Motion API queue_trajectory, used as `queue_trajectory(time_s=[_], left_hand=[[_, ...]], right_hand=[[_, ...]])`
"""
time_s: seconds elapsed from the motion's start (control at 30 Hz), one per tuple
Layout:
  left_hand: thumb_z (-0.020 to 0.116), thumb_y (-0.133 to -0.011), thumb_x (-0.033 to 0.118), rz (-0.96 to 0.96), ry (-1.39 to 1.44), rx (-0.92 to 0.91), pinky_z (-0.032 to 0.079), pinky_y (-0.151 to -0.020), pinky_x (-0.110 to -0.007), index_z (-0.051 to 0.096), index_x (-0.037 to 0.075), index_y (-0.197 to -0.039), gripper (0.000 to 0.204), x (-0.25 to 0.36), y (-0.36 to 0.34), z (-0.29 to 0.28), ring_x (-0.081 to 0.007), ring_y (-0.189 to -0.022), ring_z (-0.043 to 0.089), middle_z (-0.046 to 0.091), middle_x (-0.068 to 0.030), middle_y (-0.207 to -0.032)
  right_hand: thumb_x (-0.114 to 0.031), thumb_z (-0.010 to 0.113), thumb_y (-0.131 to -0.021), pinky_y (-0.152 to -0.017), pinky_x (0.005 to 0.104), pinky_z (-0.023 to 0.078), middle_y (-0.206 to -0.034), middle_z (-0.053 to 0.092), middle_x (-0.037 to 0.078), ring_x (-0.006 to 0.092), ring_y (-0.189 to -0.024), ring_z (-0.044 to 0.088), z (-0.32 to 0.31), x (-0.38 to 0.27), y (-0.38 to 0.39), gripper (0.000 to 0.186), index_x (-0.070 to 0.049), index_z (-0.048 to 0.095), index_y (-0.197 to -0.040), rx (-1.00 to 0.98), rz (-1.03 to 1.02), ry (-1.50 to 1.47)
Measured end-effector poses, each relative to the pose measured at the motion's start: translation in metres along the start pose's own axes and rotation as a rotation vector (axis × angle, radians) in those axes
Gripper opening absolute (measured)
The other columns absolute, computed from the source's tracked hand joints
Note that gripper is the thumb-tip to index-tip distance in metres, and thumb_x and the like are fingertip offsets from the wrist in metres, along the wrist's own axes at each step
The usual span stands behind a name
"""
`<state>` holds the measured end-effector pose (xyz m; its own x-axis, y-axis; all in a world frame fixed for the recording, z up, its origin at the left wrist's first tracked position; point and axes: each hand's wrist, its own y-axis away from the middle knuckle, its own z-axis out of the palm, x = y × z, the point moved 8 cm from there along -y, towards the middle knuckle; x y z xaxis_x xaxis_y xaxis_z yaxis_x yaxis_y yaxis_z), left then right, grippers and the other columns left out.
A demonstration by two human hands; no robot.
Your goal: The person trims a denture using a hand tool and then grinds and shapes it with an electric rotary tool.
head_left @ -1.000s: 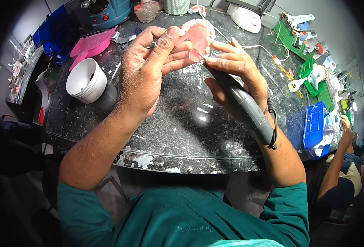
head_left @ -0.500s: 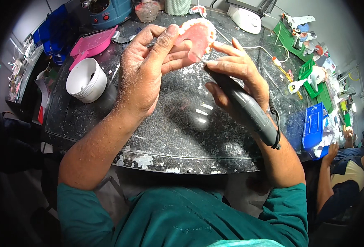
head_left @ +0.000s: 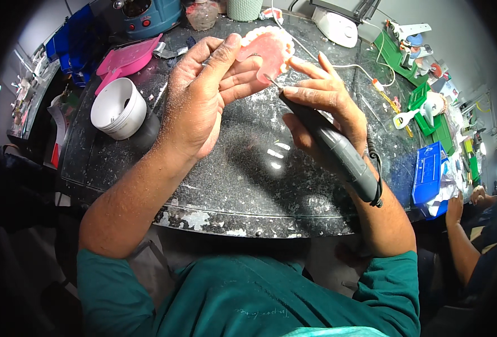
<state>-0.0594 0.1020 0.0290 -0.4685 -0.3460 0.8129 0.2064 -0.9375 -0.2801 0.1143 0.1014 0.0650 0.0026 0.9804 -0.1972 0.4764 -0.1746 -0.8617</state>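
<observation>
A pink denture [head_left: 271,47] with a curved row of pale teeth is raised above the bench. My left hand [head_left: 202,92], dusted with fine powder, pinches its left end between thumb and fingers. My right hand [head_left: 330,98] is closed round a black rotary handpiece [head_left: 333,143], pen-fashion, its rear end sloping down toward my forearm. The thin bur [head_left: 274,83] at the handpiece's tip meets the denture's lower end. A fingertip of my right hand rests against the denture's right side.
Dust covers the dark bench [head_left: 231,191]. A white tub [head_left: 118,109] and a pink dustpan [head_left: 126,58] stand left, a blue machine [head_left: 150,19] behind them. On the right are green trays [head_left: 421,101], a blue bin [head_left: 428,171] and a co-worker's arm [head_left: 464,253].
The denture and the handpiece have shifted only slightly, with the bur still at the denture's lower end. At the far right, the co-worker's arms have moved.
</observation>
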Motion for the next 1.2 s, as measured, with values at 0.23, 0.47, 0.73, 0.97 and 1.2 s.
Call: queue_trajectory(time_s=[0.23, 0.47, 0.73, 0.97, 1.2], left_hand=[[0.060, -0.098, 0.024, -0.057, 0.032, -0.069, 0.060, -0.083, -0.035, 0.059, 0.008, -0.107, 0.019, -0.004, -0.001, -0.004, -0.0219, -0.095, 0.070, 0.069, -0.0159, -0.102], [0.062, -0.097, 0.028, -0.124, 0.118, 0.036, 0.060, -0.081, -0.036, 0.057, 0.006, -0.099, 0.022, -0.009, 0.000, -0.005, -0.0232, -0.087, 0.070, 0.068, -0.0152, -0.095], [0.061, -0.097, 0.029, -0.191, 0.169, 0.004, 0.058, -0.087, -0.036, 0.055, 0.003, -0.108, 0.029, -0.015, 0.002, -0.002, -0.0248, -0.093, 0.069, 0.066, -0.0168, -0.101], [0.061, -0.097, 0.031, -0.220, 0.164, -0.032, 0.058, -0.089, -0.036, 0.054, 0.001, -0.115, 0.036, -0.016, 0.003, 0.001, -0.0265, -0.097, 0.069, 0.065, -0.0192, -0.106], [0.061, -0.097, 0.030, -0.217, 0.178, -0.037, 0.058, -0.088, -0.035, 0.054, 0.001, -0.114, 0.034, -0.015, 0.002, 0.002, -0.0263, -0.094, 0.069, 0.065, -0.0192, -0.106]], right_hand=[[-0.003, 0.079, -0.070, -0.111, 0.0623, 0.027, -0.098, 0.068, 0.004, 0.0305, -0.119, 0.062, 0.000, -0.004, -0.001, 0.042, -0.014, 0.067, -0.109, -0.009, -0.014, 0.002], [-0.006, 0.076, -0.080, -0.111, 0.0631, 0.027, -0.102, 0.067, 0.011, 0.0387, -0.120, 0.059, 0.004, -0.013, -0.004, 0.034, -0.007, 0.060, -0.111, -0.113, -0.082, 0.066], [-0.008, 0.076, -0.081, -0.110, 0.0640, 0.027, -0.100, 0.067, 0.013, 0.0406, -0.119, 0.060, 0.001, -0.014, -0.004, 0.033, -0.006, 0.060, -0.110, -0.079, -0.087, 0.049], [-0.002, 0.079, -0.070, -0.110, 0.0624, 0.027, -0.099, 0.066, 0.005, 0.0322, -0.120, 0.061, -0.002, -0.007, -0.001, 0.043, -0.013, 0.067, -0.110, 0.003, -0.031, -0.001], [-0.003, 0.080, -0.070, -0.110, 0.0626, 0.027, -0.099, 0.066, 0.005, 0.0318, -0.120, 0.061, -0.004, -0.009, -0.003, 0.042, -0.013, 0.067, -0.108, 0.016, -0.026, -0.007]])
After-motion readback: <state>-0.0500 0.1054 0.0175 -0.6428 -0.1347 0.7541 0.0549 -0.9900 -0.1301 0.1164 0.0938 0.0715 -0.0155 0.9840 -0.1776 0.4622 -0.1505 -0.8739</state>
